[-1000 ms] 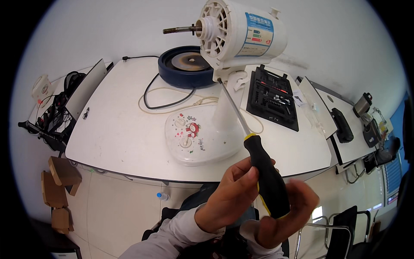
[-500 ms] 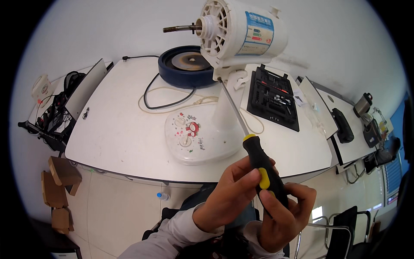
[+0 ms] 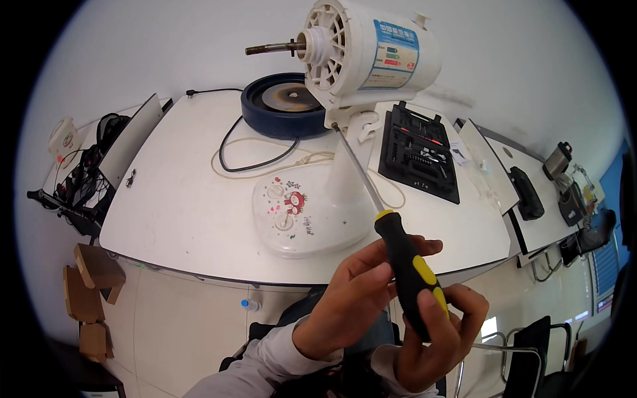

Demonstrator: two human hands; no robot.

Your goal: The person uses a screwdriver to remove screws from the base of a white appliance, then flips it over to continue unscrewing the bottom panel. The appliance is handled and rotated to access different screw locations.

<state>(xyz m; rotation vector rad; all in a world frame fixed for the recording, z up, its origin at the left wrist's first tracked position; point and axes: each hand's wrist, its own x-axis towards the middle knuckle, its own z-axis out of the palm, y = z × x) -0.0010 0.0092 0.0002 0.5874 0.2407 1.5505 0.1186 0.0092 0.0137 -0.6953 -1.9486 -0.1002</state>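
Observation:
A screwdriver with a black and yellow handle slants up to the white neck under a fan motor housing. Its tip meets a small dark screw at the neck's lower edge. My right hand is closed round the handle's butt end. Higher up, my left hand loosely encircles the handle, the thumb at its left side and the fingers stretched behind it. A bare threaded shaft juts left from the housing. Below stands the fan's white base with two knobs and a cartoon print.
Behind the fan sits a round dark blue appliance with a black cord. An open black tool case lies to the right on the white table. Cardboard boxes are on the floor at left, and a chair stands at right.
The screwdriver's handle has turned, its yellow patches now farther right. My left thumb has slipped off the yellow patch to the handle's left side, and the left fingers have straightened.

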